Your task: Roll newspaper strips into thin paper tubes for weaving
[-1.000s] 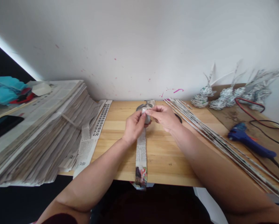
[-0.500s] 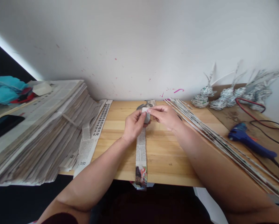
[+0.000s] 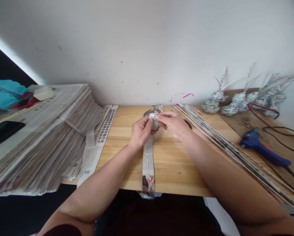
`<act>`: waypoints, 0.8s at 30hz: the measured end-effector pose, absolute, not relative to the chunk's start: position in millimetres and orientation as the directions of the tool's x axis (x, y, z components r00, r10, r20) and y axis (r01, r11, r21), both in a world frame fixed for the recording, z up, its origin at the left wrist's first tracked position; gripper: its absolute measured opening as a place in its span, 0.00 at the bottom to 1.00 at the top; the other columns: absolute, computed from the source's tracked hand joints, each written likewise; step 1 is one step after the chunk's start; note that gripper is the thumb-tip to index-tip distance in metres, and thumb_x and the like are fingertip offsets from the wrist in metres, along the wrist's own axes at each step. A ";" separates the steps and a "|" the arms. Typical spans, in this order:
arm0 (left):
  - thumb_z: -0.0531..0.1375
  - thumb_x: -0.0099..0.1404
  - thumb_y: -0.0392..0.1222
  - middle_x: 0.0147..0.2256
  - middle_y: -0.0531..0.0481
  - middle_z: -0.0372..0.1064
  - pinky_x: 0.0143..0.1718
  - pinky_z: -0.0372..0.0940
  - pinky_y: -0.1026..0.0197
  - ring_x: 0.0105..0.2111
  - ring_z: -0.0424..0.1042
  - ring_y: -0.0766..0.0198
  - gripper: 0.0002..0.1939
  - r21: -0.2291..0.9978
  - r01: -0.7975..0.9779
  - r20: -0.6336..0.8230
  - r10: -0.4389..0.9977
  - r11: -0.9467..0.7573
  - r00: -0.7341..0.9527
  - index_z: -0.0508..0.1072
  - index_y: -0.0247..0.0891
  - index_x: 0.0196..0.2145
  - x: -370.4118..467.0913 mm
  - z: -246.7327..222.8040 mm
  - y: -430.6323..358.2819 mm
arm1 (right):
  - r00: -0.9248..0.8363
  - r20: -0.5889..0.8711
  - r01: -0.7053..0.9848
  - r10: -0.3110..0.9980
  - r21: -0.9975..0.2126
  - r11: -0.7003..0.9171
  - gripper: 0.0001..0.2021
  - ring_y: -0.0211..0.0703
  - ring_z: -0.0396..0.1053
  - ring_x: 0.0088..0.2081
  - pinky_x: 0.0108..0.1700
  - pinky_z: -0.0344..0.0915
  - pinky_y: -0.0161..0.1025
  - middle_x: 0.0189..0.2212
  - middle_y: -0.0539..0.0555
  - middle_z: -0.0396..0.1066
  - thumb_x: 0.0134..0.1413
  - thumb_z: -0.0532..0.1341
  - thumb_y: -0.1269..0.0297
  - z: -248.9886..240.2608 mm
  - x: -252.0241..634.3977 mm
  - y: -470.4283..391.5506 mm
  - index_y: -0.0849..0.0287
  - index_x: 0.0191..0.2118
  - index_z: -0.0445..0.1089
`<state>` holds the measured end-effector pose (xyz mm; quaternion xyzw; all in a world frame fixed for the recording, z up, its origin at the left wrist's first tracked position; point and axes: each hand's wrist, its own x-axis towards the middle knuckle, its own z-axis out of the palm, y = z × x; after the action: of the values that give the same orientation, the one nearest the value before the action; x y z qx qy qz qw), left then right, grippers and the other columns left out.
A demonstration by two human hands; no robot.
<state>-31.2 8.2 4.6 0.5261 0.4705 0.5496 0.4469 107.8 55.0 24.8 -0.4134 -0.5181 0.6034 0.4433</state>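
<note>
A long newspaper strip [image 3: 148, 162] runs over the wooden table toward me, its near end with a colour picture hanging at the front edge. Its upper part is folded into a small light piece [image 3: 154, 123] between my hands. My left hand [image 3: 140, 131] pinches this piece between thumb and fingers from the left. From the right, my right hand [image 3: 172, 123] holds the piece's top corner with thumb and index finger. Just behind my fingers lies a grey looped object [image 3: 149, 112], partly hidden.
Stacked newspapers [image 3: 50, 141] fill the left, with a phone [image 3: 5, 132] and blue item [image 3: 8, 93] on top. Rolled paper sticks [image 3: 225, 146] cross the right side. Beyond them are a blue glue gun [image 3: 264, 149], cables and woven paper figures [image 3: 212, 103].
My right hand has shifted very slightly, and more of a dark round object shows behind its wrist. Both hands keep their hold on the folded paper.
</note>
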 end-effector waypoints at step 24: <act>0.61 0.61 0.56 0.30 0.48 0.73 0.31 0.73 0.59 0.30 0.76 0.60 0.21 0.992 -0.025 0.118 0.990 -0.120 -0.079 0.74 0.34 0.42 -32.0 1.9 11.2 | -0.264 0.113 -0.031 0.958 -0.994 0.108 0.21 0.34 0.60 0.24 0.22 0.51 0.33 0.25 0.52 0.68 0.47 0.65 0.46 25.8 117.8 61.6 0.62 0.33 0.77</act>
<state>-32.0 11.2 1.9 0.5017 0.4809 0.5553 0.4569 117.8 61.6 25.8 -0.3957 -0.5854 0.5378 0.4598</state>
